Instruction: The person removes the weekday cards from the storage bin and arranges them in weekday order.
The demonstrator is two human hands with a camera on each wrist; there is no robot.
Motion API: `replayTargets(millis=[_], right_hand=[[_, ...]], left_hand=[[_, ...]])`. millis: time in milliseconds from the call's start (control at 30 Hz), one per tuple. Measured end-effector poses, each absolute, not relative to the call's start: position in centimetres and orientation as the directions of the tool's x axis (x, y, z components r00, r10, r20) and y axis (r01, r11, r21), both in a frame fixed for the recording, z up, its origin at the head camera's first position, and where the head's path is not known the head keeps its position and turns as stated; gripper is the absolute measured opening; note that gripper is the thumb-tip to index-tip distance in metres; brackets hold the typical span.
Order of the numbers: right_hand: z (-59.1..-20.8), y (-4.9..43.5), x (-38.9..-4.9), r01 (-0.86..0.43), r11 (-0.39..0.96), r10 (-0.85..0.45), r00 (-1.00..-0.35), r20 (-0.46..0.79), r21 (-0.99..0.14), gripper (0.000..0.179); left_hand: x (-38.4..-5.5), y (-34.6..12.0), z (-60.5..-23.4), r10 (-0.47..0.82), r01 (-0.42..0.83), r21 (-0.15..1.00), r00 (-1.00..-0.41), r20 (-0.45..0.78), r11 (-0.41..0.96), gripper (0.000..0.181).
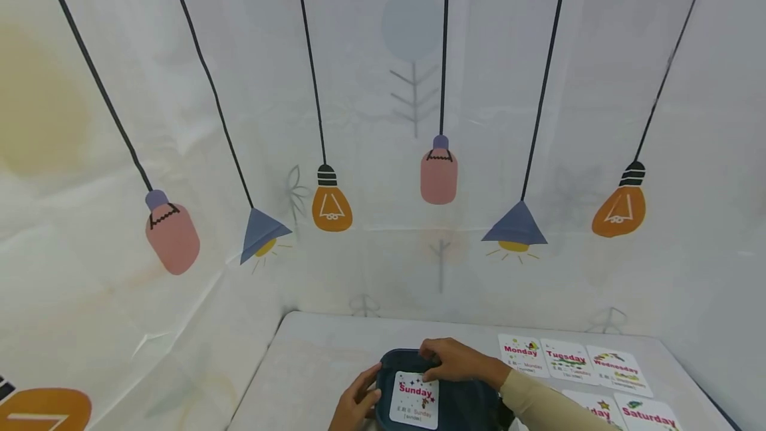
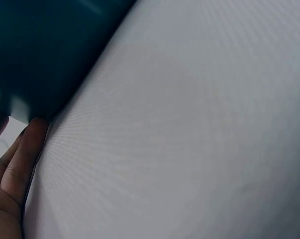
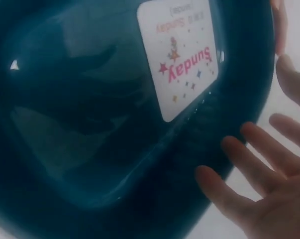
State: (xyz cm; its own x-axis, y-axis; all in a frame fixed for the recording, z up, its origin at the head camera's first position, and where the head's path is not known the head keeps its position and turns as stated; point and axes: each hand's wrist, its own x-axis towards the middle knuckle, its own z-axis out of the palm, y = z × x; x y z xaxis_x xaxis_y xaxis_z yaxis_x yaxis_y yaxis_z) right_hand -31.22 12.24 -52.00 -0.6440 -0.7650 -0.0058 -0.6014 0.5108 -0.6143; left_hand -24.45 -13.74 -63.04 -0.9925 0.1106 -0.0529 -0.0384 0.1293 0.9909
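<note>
A dark teal tray (image 1: 467,408) with a raised rim lies on the white table. In it, a white card (image 1: 414,411) printed "Sunday" lies flat, reading upside down in the right wrist view. My left hand (image 1: 358,401) is at the tray's left side, and its fingertips (image 2: 39,127) touch the outer wall in the left wrist view. Reaching across the tray's far side, my right hand (image 1: 457,359) is just above the card's upper right corner. Its fingers (image 3: 254,169) are spread and fairly straight at the rim, with nothing between them.
To the right of the tray, several weekday cards lie in rows on the table (image 1: 335,351): a Monday card (image 1: 523,354), a Tuesday card (image 1: 568,361), a Wednesday card (image 1: 619,370) and a Saturday card (image 1: 649,414). Behind stands a white wall sheet (image 1: 371,85) with printed lamps.
</note>
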Motion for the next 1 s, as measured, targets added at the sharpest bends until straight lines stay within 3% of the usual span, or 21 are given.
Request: replayTargets(millis=[167, 767, 1000], right_hand=[[-52.5, 11.5, -31.7, -0.608, 0.549, -0.769, -0.636, -0.063, -0.573, 0.039], [-53.6, 9.5, -31.7, -0.605, 0.617, -0.753, -0.64, -0.153, -0.503, 0.041], [-54.3, 8.4, -31.7, -0.645, 0.68, -0.729, -0.647, -0.225, -0.348, 0.05]], left_hand=[[-24.6, -13.9, -63.0, 0.127, 0.007, 0.992, -0.992, -0.009, 0.126, 0.047], [-24.3, -14.1, -63.2, 0.151, -0.027, 0.994, -0.988, -0.042, 0.101, 0.048], [-24.3, -14.0, -63.2, 0.164, 0.007, 0.997, -0.986, -0.006, 0.077, 0.048]])
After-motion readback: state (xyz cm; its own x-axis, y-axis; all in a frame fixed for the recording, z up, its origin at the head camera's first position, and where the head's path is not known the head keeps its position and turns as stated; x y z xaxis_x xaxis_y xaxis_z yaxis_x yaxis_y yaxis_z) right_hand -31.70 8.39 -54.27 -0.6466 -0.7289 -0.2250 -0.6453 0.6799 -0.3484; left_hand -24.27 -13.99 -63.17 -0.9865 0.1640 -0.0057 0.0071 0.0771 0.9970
